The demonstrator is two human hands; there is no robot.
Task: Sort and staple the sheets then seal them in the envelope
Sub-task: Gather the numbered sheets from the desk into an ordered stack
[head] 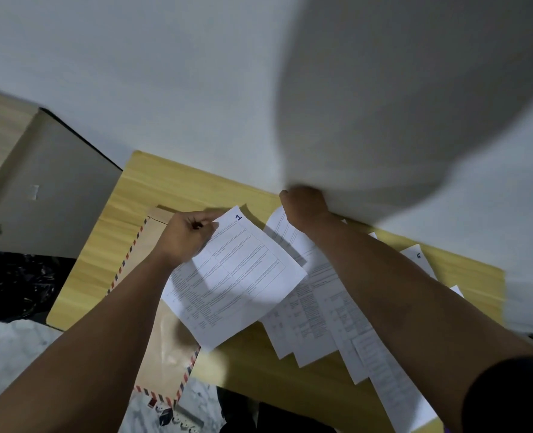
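Dim, motion-blurred, edges wide-angle warped

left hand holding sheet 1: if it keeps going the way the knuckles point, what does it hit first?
Likely the right hand. The left hand points rightward along the numbered sheet it pinches, toward that raised fist gripping a blurred sheet. Depth is unclear; it might pass beneath, over the spread sheets.

A yellow wooden table point(171, 189) is set against a white wall point(165, 73). Left of the hands, a grey board point(56, 189) is leaned beside a black bag point(18, 285). A power strip point(181, 420) is seen below them.
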